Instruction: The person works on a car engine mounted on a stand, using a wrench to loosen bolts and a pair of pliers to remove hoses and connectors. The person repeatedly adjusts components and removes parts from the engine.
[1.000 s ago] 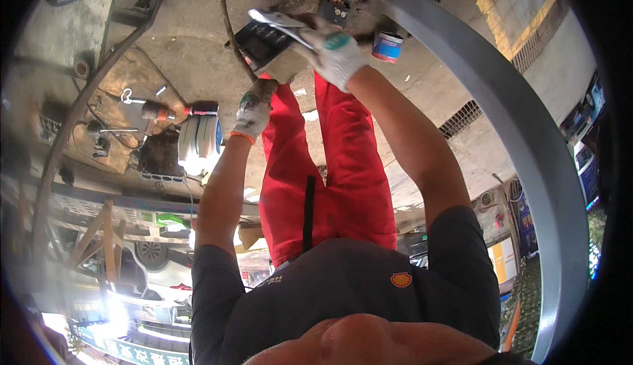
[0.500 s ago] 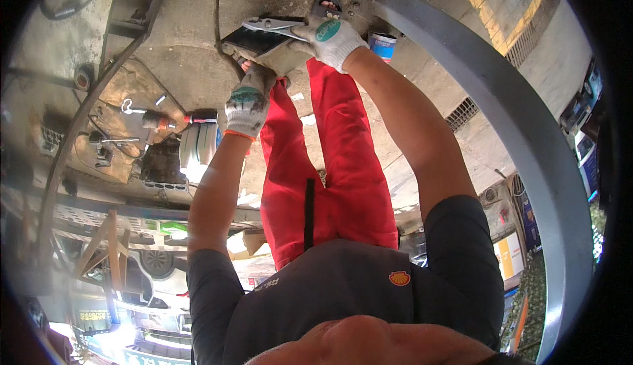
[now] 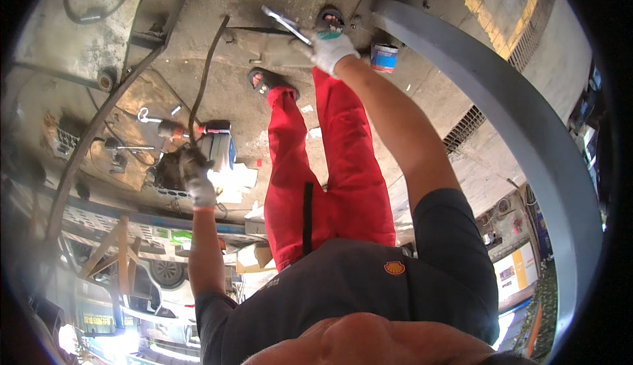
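My right hand [image 3: 333, 52], in a white and green work glove, is closed around silver pliers [image 3: 285, 23]. The pliers are smeared by motion and point up and left. Lower left, my left hand [image 3: 198, 177] wears a dirt-stained glove and is closed at the lower end of a long, bent dark rod [image 3: 210, 61]. Its fingers are blurred. Between the rod and the pliers shows a flat grey-brown piece [image 3: 273, 47]; whether it touches either tool, I cannot tell.
A blue and white can [image 3: 384, 57] stands right of my sandalled foot [image 3: 330, 19]. A thick grey curved beam [image 3: 488, 94] arches along the right. Tools, among them an orange-and-black power tool [image 3: 173, 129], lie on brown cardboard [image 3: 132, 167] at left. A floor grate [image 3: 465, 129] lies beyond the can.
My left hand has swung down and left, away from my foot, and the dark rod has moved with it. The pliers have tilted more steeply. The dark rectangular face between them no longer shows.
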`<state>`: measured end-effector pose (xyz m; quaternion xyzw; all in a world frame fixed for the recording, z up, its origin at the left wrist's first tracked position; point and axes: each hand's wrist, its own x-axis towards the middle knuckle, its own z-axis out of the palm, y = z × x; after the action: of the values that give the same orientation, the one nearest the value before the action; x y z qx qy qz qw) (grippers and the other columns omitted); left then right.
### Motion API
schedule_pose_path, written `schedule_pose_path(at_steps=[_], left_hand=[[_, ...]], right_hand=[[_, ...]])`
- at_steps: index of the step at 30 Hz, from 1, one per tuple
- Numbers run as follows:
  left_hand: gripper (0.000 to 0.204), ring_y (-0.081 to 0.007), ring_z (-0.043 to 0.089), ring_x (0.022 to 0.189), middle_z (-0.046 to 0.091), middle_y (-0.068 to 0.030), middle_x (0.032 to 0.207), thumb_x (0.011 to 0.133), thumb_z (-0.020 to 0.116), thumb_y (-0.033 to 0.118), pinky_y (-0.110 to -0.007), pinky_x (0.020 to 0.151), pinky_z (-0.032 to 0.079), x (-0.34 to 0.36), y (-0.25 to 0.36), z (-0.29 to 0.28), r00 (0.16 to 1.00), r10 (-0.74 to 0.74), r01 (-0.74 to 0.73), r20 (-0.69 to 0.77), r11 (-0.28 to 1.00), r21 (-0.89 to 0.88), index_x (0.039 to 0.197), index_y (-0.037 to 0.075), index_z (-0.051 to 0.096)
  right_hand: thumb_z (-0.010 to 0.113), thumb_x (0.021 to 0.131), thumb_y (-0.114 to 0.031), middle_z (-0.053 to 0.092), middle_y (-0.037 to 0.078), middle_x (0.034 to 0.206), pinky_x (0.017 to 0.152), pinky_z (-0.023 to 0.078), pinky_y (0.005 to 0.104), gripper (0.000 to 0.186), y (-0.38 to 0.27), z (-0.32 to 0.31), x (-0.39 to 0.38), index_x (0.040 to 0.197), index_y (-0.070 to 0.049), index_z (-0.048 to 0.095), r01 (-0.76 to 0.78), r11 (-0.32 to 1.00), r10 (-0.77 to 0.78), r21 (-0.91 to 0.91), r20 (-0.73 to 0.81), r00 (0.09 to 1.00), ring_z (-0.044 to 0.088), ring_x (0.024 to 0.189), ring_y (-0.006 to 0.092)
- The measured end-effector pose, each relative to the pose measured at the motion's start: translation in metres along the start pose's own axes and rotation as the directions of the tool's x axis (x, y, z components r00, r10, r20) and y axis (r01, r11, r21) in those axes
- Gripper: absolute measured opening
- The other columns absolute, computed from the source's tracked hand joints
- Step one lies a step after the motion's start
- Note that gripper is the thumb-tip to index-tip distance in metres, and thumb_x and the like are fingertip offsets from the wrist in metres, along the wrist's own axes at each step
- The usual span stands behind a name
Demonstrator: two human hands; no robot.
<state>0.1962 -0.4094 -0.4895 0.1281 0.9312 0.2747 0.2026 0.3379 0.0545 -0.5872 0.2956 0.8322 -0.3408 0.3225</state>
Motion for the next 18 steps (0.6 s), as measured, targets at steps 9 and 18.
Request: schedule_pose_path(at_steps=[9,18], left_hand=[[0.056,-0.0306,0.062,0.122,0.058,-0.0184,0.141,0.116,0.039,0.045,-0.04,0.102,0.053,-0.007,-0.038,-0.151,0.991,-0.102,0.111,0.091,0.989,-0.095,0.147,0.0,0.054],[0.034,-0.0185,0.062,0.083,0.063,-0.0041,0.105,0.114,0.049,0.034,-0.032,0.07,0.057,-0.103,-0.024,-0.115,0.869,-0.429,0.493,0.245,0.716,-0.494,0.123,0.004,0.062]], right_hand=[[0.049,0.104,-0.065,0.075,0.02,0.118,0.088,0.057,0.0525,0.057,-0.034,-0.003,-0.156,0.128,-0.017,0.071,-0.214,0.964,0.252,0.16,-0.269,0.93,0.072,0.107,0.0418],[0.058,0.102,-0.059,0.072,0.026,0.126,0.099,0.054,0.0477,0.06,0.061,0.045,-0.331,0.141,-0.014,0.067,-0.52,0.733,0.649,0.438,-0.222,0.727,0.068,0.118,0.0447]])
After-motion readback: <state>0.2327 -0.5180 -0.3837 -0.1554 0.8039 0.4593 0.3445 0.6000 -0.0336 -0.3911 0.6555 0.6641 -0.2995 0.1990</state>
